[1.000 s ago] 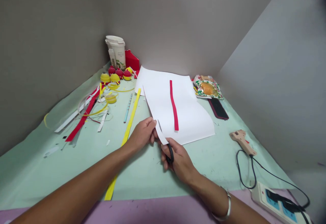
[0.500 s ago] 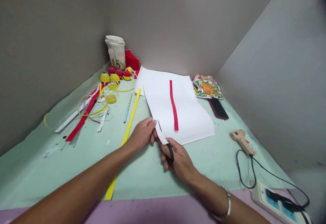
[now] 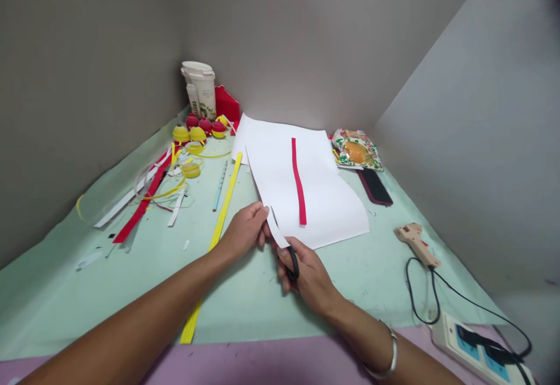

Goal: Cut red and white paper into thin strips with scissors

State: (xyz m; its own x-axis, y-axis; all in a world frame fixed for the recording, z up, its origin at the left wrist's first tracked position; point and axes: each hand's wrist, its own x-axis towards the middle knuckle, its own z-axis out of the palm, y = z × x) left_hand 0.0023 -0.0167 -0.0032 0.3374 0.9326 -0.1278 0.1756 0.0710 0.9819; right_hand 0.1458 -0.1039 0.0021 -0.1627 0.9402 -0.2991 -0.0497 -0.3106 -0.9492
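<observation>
A large sheet of white paper (image 3: pixel 273 181) lies in front of me, with a second white sheet under its far end. My left hand (image 3: pixel 247 227) pinches the sheet's left edge between thumb and fingers. My right hand (image 3: pixel 304 268) is closed around black-handled scissors (image 3: pixel 293 263); their blades are mostly hidden by the paper and fingers. Between my hands a narrow white strip (image 3: pixel 276 230) curls away along a cut from the near edge, still joined to the sheet farther up. A red strip (image 3: pixel 299 189) rests on top of the sheet.
Left of the paper lie a long yellow strip (image 3: pixel 225 201), a pencil (image 3: pixel 220 185) and a red strip (image 3: pixel 144 207) among scraps. Small red and yellow balls (image 3: pixel 198 134) sit by a white cup (image 3: pixel 203 90). To the right are a phone (image 3: pixel 375 186), a glue gun (image 3: pixel 415 242) and a power strip (image 3: pixel 470 344).
</observation>
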